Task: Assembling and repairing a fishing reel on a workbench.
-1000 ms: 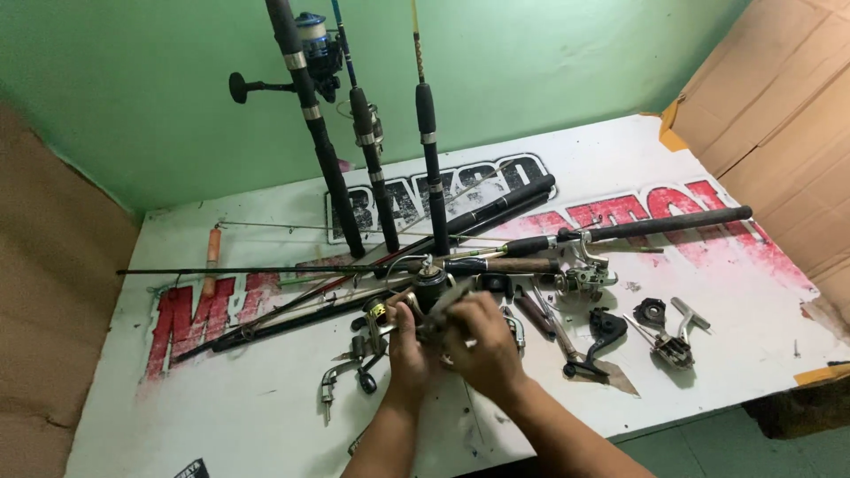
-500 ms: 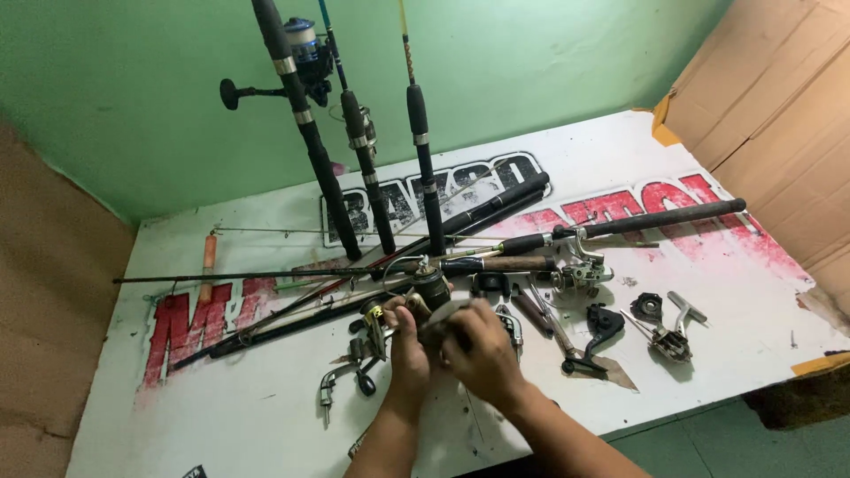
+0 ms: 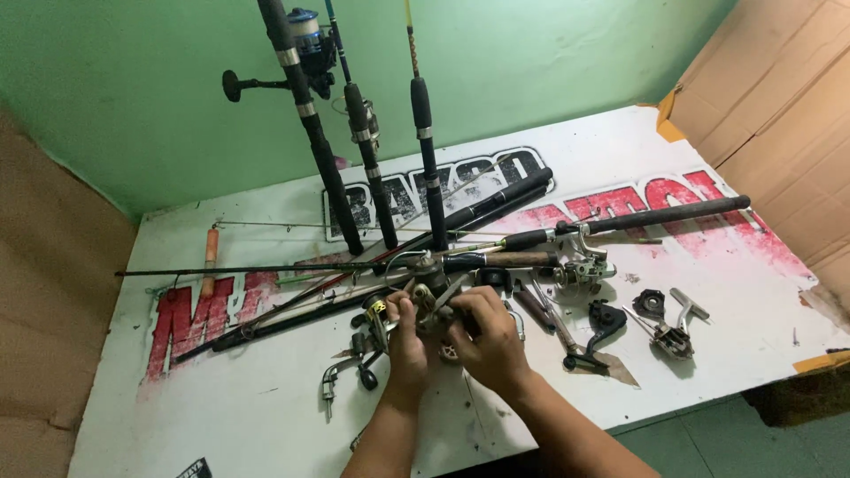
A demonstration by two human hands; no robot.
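Note:
My left hand [image 3: 405, 347] and my right hand [image 3: 487, 341] meet over the middle of a white printed tabletop [image 3: 266, 416]. Both hold a metal fishing reel [image 3: 432, 305], fingers curled round its body, just in front of a rod with a brown and black handle [image 3: 496, 260]. A second loose reel with a crank [image 3: 359, 358] lies by my left wrist. Much of the held reel is hidden by my fingers.
Three rods [image 3: 363, 159] lean upright against the green wall, one with a blue spinning reel [image 3: 305, 40]. Several rods lie across the table. Reel parts [image 3: 668, 323], a black handle piece [image 3: 598, 332] and a mounted reel [image 3: 584, 265] lie right. Cardboard [image 3: 779, 115] flanks the right side.
My hands stay on the reel with small finger shifts. The view has drifted slightly, so the table sits a little lower and to the right.

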